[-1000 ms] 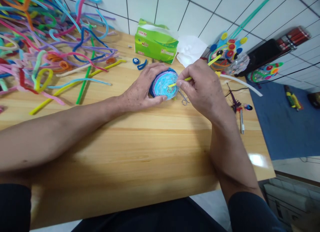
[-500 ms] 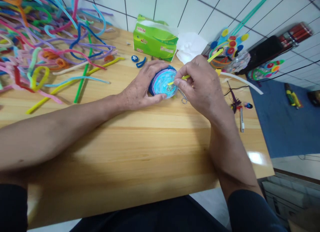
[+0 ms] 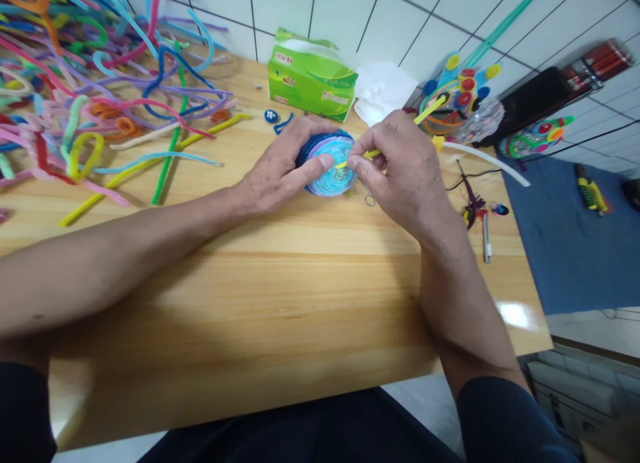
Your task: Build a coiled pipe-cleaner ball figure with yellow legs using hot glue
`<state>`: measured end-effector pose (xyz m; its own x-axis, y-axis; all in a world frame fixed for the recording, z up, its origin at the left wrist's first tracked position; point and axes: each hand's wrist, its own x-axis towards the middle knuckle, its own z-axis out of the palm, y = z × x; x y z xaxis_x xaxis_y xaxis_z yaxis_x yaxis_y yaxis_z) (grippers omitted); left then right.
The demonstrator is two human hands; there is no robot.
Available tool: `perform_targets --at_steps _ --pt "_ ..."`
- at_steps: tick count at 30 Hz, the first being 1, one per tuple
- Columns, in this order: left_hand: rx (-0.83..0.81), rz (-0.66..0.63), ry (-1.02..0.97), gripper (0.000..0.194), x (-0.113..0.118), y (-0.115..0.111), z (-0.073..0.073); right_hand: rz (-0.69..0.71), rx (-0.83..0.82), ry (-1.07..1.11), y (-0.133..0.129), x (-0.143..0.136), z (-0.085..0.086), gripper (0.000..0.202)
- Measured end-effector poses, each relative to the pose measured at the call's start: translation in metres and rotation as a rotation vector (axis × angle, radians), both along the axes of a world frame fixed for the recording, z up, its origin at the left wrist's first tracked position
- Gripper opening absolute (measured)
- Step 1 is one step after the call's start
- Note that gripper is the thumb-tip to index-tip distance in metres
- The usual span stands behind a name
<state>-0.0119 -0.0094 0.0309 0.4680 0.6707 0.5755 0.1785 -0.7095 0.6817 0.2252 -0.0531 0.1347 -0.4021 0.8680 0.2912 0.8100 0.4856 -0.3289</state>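
A round coil (image 3: 330, 182) of pipe cleaners, dark blue outside, then purple, with light blue in the middle, rests on the wooden table. My left hand (image 3: 290, 166) wraps its left side, with the thumb lying on the light blue face. In a pinch, my right hand (image 3: 395, 166) holds a yellow pipe cleaner (image 3: 430, 108). Its short end reaches the coil's centre; the long end sticks out up and right behind the hand. Metal loops (image 3: 369, 199), perhaps scissor handles, show partly under my right hand. Behind the coil lie a small blue button-like piece (image 3: 271, 116) and a bent blue piece (image 3: 285, 124).
Tangled coloured pipe cleaners (image 3: 100, 83) cover the left. A green tissue pack (image 3: 313, 76) and crumpled white tissue (image 3: 383, 93) stand by the tiled wall. Decorated bottles (image 3: 463, 93), a dark flask (image 3: 530, 103) and a pen-like tool (image 3: 487, 240) are at right.
My left thumb has moved up from the coil's lower edge onto its face, near the yellow end. My right hand keeps its pinch in nearly the same place.
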Motion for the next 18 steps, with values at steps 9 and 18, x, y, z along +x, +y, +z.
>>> perform_targets --at_steps 9,18 --pt "-0.045 -0.08 0.016 0.065 -0.003 0.012 -0.006 0.022 -0.003 0.022 0.004 0.001 -0.009 0.009" --pt "-0.085 -0.158 -0.03 0.068 -0.004 0.023 -0.007 0.019 -0.001 0.02 0.002 -0.001 -0.012 0.007"
